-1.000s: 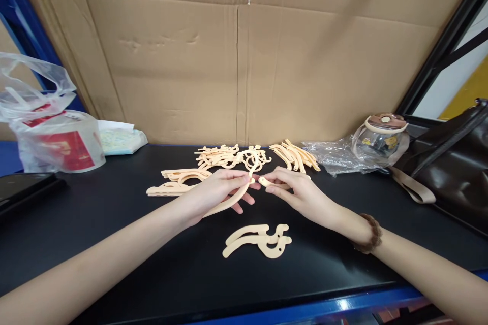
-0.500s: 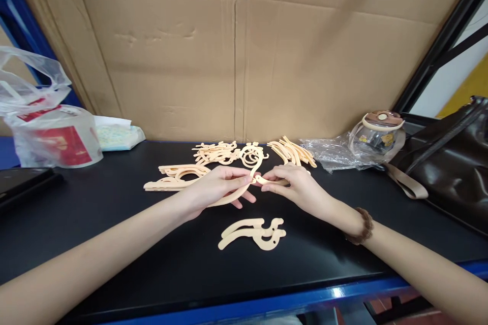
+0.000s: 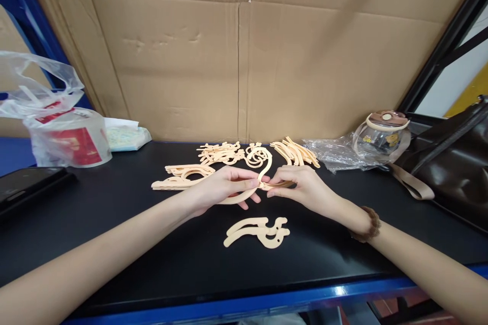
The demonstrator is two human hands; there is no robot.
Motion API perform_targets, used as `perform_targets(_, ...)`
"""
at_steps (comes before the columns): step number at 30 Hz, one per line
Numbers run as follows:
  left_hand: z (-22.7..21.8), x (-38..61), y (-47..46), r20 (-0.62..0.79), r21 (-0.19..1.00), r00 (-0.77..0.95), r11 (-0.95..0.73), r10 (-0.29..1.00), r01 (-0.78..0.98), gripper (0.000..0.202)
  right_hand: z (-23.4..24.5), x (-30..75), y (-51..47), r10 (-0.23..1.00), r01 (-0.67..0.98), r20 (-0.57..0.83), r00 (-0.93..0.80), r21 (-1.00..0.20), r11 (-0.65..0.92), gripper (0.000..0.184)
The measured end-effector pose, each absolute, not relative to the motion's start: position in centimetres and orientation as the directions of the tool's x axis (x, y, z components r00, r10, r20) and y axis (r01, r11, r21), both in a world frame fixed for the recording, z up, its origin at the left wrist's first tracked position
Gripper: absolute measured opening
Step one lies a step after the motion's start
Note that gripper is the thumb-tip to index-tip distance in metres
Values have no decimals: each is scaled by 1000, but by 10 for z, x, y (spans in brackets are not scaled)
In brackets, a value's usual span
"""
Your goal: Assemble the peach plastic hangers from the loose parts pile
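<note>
My left hand (image 3: 219, 187) pinches a cream plastic folding hanger at its centre joint. The hanger's curved hook (image 3: 268, 160) rises above the fingers, and one arm (image 3: 238, 198) curves out to the left beneath the palm. Held in my right hand (image 3: 305, 189) is another hanger arm (image 3: 282, 184), its inner end against that joint; the fingers hide much of it. Closer to me on the black table lie two curved hanger pieces (image 3: 267, 236) with small holes, side by side.
Behind my hands sit a pile of small hanger parts (image 3: 219, 153), some hooks (image 3: 254, 156), several hanger arms (image 3: 295, 152) and stacked pieces (image 3: 179, 184). A bagged tub (image 3: 82, 137) and a black device (image 3: 34, 185) stand left; plastic wrap (image 3: 331, 152), a jug (image 3: 383, 137) and a brown bag (image 3: 457, 162) right.
The arm in my right hand has turned, and its end now overlaps the hanger's joint instead of standing just beside it. The whole view has shifted slightly left.
</note>
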State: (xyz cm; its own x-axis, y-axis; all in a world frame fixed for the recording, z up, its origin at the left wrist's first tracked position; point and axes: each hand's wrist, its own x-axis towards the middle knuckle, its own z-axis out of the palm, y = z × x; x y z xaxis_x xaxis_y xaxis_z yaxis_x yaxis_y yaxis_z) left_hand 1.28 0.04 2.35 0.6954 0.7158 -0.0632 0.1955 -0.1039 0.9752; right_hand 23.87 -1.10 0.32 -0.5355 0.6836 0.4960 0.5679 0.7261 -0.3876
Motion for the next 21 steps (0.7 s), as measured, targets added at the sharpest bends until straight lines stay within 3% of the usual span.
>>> perform_targets(10,23,8,5,-135,983,707,6,694,183,31,6,239,-15,625,584,508,-593,-264,768,20)
perform_targets(21,25,6,8,-143,973,737,-43,661,227,28,10,238,-22,511,545,521,-683,-101,832,25)
